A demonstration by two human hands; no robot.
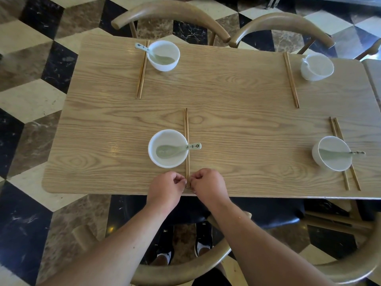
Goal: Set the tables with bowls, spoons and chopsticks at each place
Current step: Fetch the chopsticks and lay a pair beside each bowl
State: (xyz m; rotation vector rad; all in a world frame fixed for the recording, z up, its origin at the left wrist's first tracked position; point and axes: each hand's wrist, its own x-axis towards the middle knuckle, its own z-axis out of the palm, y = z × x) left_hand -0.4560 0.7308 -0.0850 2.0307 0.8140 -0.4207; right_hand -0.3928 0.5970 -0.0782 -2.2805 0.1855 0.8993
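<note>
Both hands work at the near edge of the desk [237, 120]. The left hand [167, 187] and the right hand [208, 186] have their fingers curled, each pinching the near ends of one pair of chopsticks [186, 141] from either side. The pair lies straight, its ends close to the edge, against the right rim of a white bowl [168, 162]. The spoon [177, 149] in that bowl rests its handle across the pair. A far-left bowl [163, 65], a far-right bowl [316, 74] and a near-right bowl [315, 153] stand well apart, with a wide stretch of wood between them.

Curved wooden chairs [171, 12] stand on a chequered marble floor [31, 48].
</note>
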